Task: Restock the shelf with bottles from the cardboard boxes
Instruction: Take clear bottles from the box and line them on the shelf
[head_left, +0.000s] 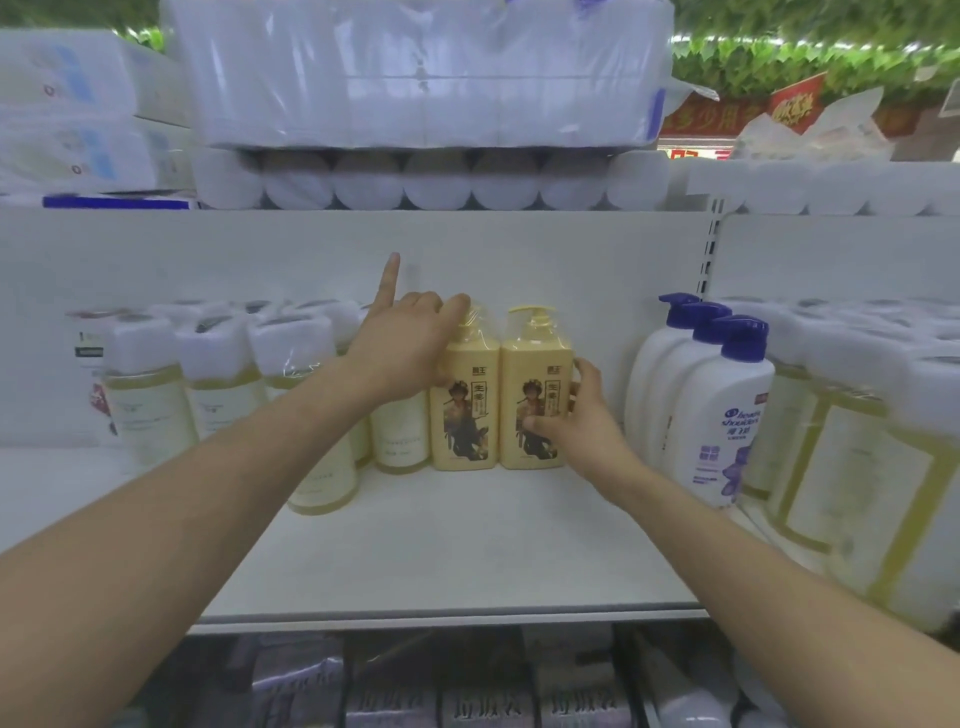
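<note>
Plastic film wraps a twin pack of yellow pump bottles (483, 374), which stands upright at the back of the white shelf (441, 545), close to the rear panel. The left hand (410, 348) grips the pack at its upper left shoulder, thumb lying over the wrapped pump and one finger sticking straight up. The right hand (582, 421) grips the pack's right side, thumb across the front label and fingers curled round the far edge.

Crowding the pack on the left are pale bottles with white caps (150, 395), several in film, in rows that run from the rear to the front; the nearest of them stands just beside the pack, partly hidden behind the left forearm. To the right, past a narrow gap, three white bottles with blue pump heads (722, 410) stand in a file, and beyond them large pale containers (857, 467), blurred, fill the neighbouring bay. A slotted upright (709, 249) divides the two bays. Overhead, wrapped packs of white rolls (415, 73) are stacked on the top board. Below the shelf edge, dark packets (483, 696) with printed lettering sit in a row.
</note>
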